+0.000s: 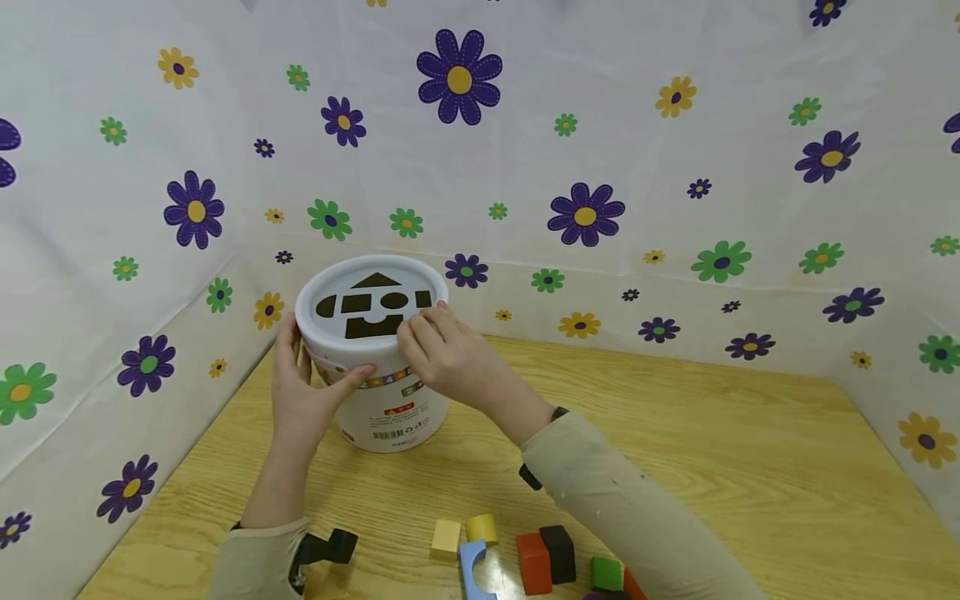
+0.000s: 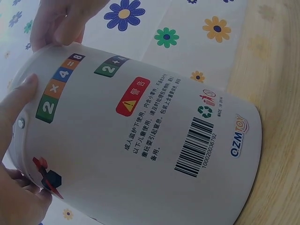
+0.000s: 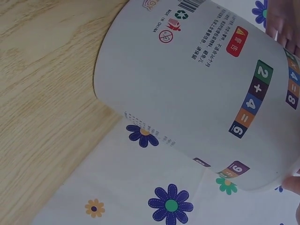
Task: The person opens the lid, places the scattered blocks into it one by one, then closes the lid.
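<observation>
A white bucket (image 1: 397,408) with printed sums and a barcode stands upright on the table. Its white lid (image 1: 330,287) has several dark cut-out shapes, among them a triangle, a square and an oval. My left hand (image 1: 303,408) grips the bucket's left side just under the rim, thumb across the front, the other fingers round the side. At the lid's right front edge, my right hand (image 1: 457,358) holds the rim with curled fingers. In the left wrist view, the left thumb (image 2: 21,98) presses the bucket wall near the rim. The right wrist view shows only part of the right hand (image 3: 293,185).
Loose blocks lie along the table's near edge: a pale yellow block (image 1: 446,539), a yellow cylinder (image 1: 482,528), a blue arch (image 1: 471,567), a red block (image 1: 534,563), a black block (image 1: 558,553) and a green block (image 1: 606,575). A flowered cloth (image 1: 517,150) hangs behind and beside the wooden table (image 1: 675,433).
</observation>
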The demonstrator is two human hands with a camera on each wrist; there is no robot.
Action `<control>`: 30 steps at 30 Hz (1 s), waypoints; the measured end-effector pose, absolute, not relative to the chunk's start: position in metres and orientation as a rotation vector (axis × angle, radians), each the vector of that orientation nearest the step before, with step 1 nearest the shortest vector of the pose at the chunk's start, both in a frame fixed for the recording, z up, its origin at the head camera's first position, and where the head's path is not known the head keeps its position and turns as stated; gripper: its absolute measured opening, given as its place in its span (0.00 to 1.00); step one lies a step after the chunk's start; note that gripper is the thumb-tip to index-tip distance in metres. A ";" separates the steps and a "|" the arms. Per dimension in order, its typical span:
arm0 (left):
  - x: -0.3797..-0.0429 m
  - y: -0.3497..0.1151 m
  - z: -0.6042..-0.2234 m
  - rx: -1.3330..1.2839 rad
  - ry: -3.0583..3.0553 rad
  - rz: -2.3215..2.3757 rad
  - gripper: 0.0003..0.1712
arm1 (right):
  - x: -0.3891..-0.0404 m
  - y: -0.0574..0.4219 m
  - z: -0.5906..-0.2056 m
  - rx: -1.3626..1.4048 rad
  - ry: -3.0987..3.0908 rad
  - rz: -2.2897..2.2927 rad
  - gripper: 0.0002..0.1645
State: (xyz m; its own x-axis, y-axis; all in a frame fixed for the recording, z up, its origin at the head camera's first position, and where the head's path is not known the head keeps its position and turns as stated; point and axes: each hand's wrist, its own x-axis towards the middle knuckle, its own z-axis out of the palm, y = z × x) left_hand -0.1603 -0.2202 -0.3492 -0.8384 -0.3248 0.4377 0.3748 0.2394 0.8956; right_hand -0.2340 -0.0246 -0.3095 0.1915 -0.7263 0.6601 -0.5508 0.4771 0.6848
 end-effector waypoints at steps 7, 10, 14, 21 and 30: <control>-0.162 -0.221 -0.351 -0.085 -1.933 -1.658 0.58 | -0.234 -0.025 -0.310 1.177 -1.483 -0.180 0.07; -0.162 -0.221 -0.350 -0.091 -1.931 -1.660 0.58 | -0.233 -0.025 -0.310 1.174 -1.488 -0.184 0.08; -0.161 -0.221 -0.349 -0.084 -1.938 -1.663 0.58 | -0.237 -0.026 -0.312 1.173 -1.475 -0.171 0.09; -0.162 -0.222 -0.349 -0.041 -1.984 -1.667 0.57 | -0.246 -0.028 -0.306 1.102 -1.639 -0.111 0.20; -0.173 -0.234 -0.365 0.025 -1.993 -1.668 0.57 | -0.244 -0.020 -0.307 1.237 -1.802 0.143 0.16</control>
State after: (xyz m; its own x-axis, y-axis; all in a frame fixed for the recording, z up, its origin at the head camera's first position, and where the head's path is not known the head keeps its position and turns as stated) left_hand -0.1729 -0.2341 -0.3655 -0.8560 -0.3451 0.3848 0.3180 0.2355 0.9184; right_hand -0.2436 -0.0203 -0.3072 -0.0761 -0.6814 0.7280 -0.7876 0.4888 0.3751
